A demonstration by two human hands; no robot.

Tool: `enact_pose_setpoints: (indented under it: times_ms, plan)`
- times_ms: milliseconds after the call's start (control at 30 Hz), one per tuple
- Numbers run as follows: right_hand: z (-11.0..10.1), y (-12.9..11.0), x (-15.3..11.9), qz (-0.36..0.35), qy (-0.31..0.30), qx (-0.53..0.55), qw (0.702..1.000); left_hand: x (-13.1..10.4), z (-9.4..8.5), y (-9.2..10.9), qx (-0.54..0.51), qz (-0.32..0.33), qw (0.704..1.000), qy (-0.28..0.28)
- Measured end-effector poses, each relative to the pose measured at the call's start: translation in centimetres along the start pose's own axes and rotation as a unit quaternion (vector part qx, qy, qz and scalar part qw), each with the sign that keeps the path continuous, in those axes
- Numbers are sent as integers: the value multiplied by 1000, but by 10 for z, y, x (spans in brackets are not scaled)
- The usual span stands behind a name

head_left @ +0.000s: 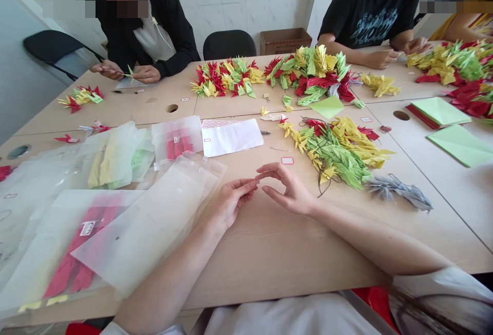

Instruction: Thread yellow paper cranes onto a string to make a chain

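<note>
My left hand (239, 196) is pinched closed above the middle of the table, and whatever lies between its fingertips is too small to make out. My right hand (288, 191) is beside it, thumb and fingers apart, its fingertips close to the left ones. Beyond the hands lie a small red-bordered label (287, 161) and a white paper sheet (232, 138) with a pen tip (265, 132) at its edge. To the right is a pile of folded paper strings in green (339, 157) and yellow (358, 140), with dark thread. A grey tassel-like bundle (404, 191) lies near it.
Clear plastic bags (154, 217), some holding red folded paper (79, 253), cover the left side. Folded-paper heaps (227, 75) sit farther back. Green paper squares (462, 145) are at right. Across the table, one person (169, 16) holds a green folded piece; another person (365, 21) works at right.
</note>
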State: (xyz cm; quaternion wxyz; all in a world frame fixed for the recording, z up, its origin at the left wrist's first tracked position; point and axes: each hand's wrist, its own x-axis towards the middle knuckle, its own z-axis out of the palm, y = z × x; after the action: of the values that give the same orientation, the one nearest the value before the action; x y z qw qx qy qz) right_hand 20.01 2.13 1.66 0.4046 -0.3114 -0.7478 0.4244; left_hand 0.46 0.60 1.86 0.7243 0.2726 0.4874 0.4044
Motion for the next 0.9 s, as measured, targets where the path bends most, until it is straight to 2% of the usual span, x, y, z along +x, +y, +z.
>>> enact_pose_setpoints:
  times_ms: [100, 200, 367, 467, 533, 600, 633, 700, 767, 800, 833, 900]
  plan:
    - [0, 1, 1, 1, -1, -17, 1000, -1, 0, 0, 17, 6, 1000, 9]
    - [0, 2, 2, 30, 24, -36, 999, -1, 2, -1, 39, 14, 999, 25]
    - [2, 8, 5, 93, 28, 34, 995, -2, 7, -4, 132, 79, 987, 37]
    - [4, 10, 6, 108, 36, 50, 992, -11, 11, 5, 225, 126, 966, 33]
    - [3, 10, 6, 108, 61, 48, 991, -26, 11, 20, 312, 155, 936, 37]
    - [2, 10, 6, 105, 82, 50, 990, -45, 3, 36, 414, 179, 891, 51]
    - [1, 10, 5, 106, 86, 50, 989, -55, -3, 44, 475, 191, 856, 76]
    - [-1, 10, 4, 112, 73, 42, 990, -75, -18, 51, 617, 190, 748, 151]
    - [0, 9, 3, 124, 44, 24, 991, -91, -35, 47, 740, 119, 624, 220]
    - [1, 8, 3, 131, 28, 14, 991, -96, -43, 41, 779, 74, 574, 240]
    - [2, 7, 3, 136, 13, 6, 991, -100, -50, 33, 806, 33, 539, 243]
    - [6, 4, 4, 139, -13, -5, 990, -104, -58, 17, 835, -3, 498, 234]
